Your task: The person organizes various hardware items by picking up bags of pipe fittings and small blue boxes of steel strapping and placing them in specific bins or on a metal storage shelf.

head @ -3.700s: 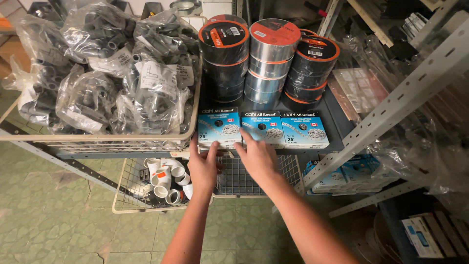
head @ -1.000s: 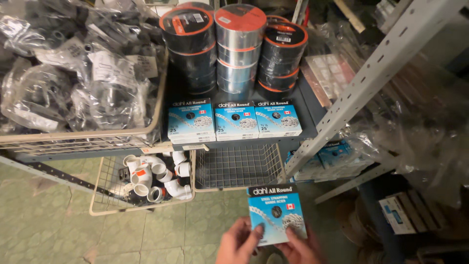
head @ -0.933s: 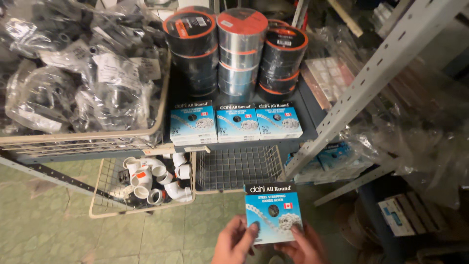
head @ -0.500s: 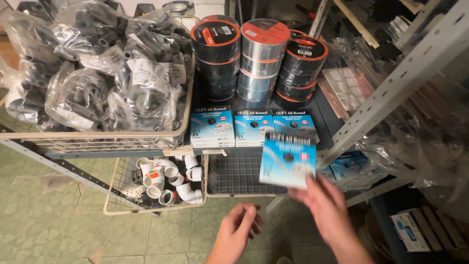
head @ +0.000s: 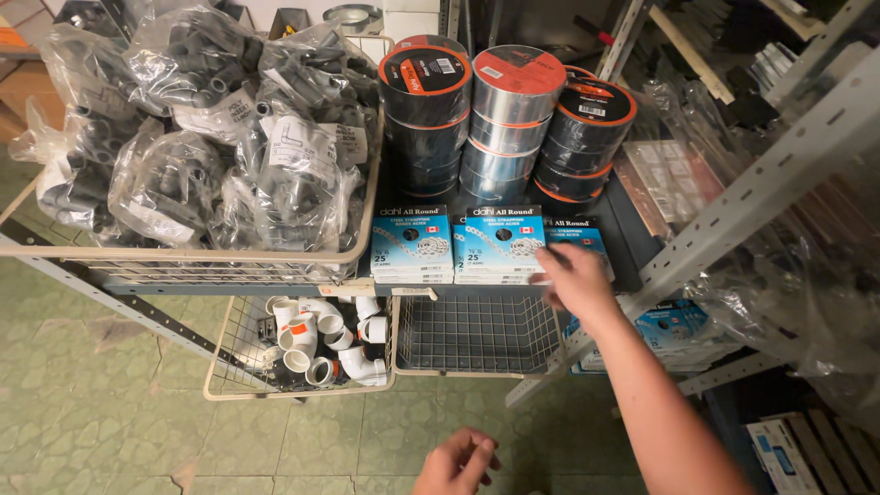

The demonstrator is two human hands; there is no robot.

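My right hand (head: 576,278) reaches to the shelf and lies over the front of a flat blue box (head: 581,231), gripping it on top of the right-hand stack. Two more stacks of the same blue boxes, left stack (head: 412,243) and middle stack (head: 498,240), stand beside it on the shelf edge. My left hand (head: 456,464) hangs low over the floor at the bottom of the view, fingers loosely curled and apart, holding nothing.
Behind the boxes stand stacked rolls of black tape (head: 424,92) and silver tape (head: 522,87). A wire basket (head: 365,220) on the left holds bagged grey fittings. Below are a basket (head: 220,371) of white pipe elbows and a wire basket (head: 477,335). A grey shelf upright (head: 761,174) slants at right.
My right hand has carried the blue box from in front of me up onto the right-hand stack on the shelf. My left hand let go and dropped low.
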